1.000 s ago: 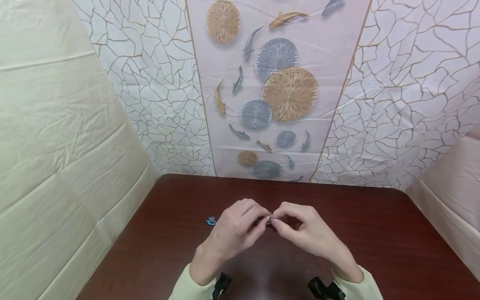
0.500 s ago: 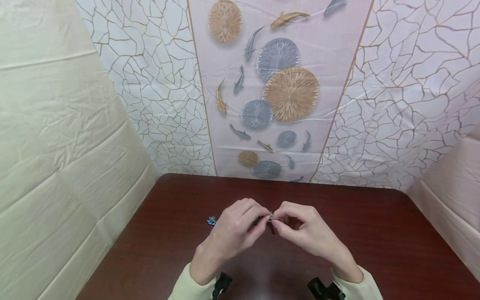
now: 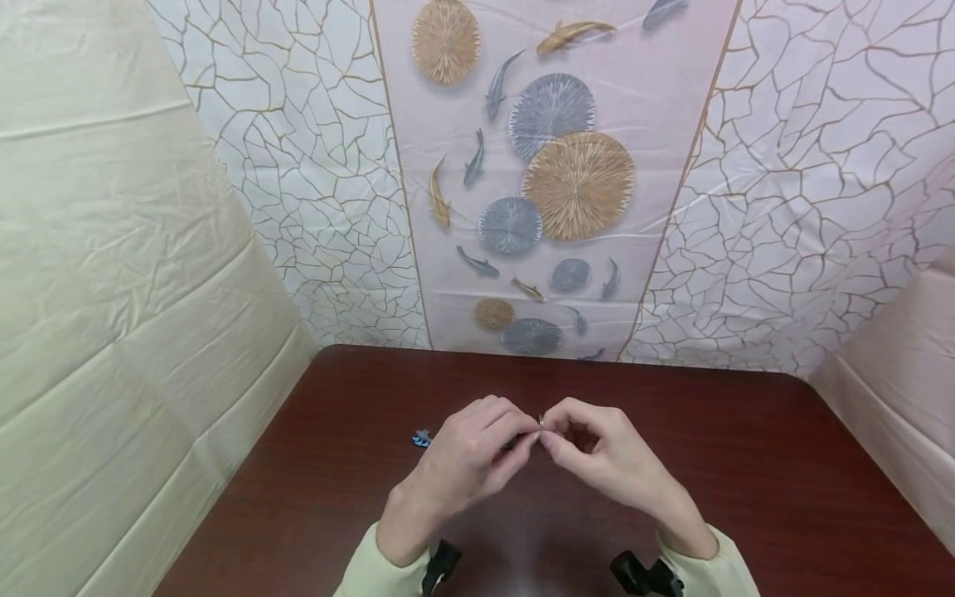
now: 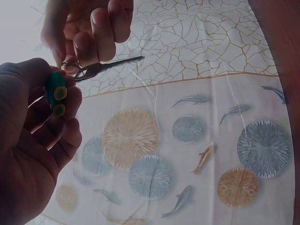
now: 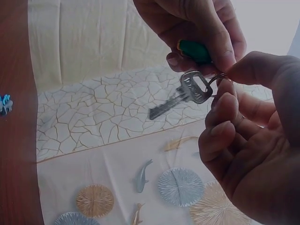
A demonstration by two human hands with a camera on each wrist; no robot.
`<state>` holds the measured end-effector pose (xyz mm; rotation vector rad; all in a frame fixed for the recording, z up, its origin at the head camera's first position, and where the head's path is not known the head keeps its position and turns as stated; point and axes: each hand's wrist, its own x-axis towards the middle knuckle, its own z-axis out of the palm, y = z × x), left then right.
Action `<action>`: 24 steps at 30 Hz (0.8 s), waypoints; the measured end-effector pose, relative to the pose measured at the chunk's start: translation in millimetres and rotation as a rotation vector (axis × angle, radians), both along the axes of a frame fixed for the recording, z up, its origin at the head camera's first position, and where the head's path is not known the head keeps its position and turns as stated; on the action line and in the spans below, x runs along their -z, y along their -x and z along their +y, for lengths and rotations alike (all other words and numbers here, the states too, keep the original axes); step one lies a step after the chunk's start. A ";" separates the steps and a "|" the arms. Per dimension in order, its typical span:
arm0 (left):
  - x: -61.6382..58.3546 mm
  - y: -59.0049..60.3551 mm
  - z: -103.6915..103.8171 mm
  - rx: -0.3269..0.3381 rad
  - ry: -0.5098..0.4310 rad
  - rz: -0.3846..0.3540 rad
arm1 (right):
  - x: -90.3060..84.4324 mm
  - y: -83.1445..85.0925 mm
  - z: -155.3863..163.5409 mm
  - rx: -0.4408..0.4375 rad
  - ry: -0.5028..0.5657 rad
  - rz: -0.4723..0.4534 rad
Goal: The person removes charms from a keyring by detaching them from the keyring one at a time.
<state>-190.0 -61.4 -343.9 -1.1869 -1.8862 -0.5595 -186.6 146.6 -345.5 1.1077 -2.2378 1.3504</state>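
Note:
My left hand [image 3: 466,448] and right hand [image 3: 615,456] meet fingertip to fingertip above the table. A small metal key ring [image 5: 218,79] sits between them, and my right thumb and index finger pinch it. From the ring a silver key [image 5: 190,91] sticks out freely, touched by neither palm. My left hand grips a green charm [image 4: 56,92] with orange-rimmed spots, close beside the ring. Part of the charm is hidden by the left fingers. Whether the left fingertips also touch the ring I cannot tell.
A small blue and grey object [image 3: 421,439] lies on the dark red-brown table [image 3: 358,390], left of my left hand. Behind the table hangs a patterned cloth [image 3: 522,274]. Pale fabric [image 3: 149,290] slopes up along the left side.
Both hands stay almost in place. The ring has turned slightly between the fingertips, and a dark part that hung below it half a second ago no longer shows in the head view.

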 end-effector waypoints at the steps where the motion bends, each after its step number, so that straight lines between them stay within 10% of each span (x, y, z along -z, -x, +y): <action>1: -0.1 -0.1 0.0 0.001 0.001 -0.003 | 0.1 0.1 0.0 -0.002 0.007 0.005; 24: -2.8 -2.5 0.2 0.049 -0.043 -0.032 | 0.0 0.6 0.5 -0.036 0.023 -0.024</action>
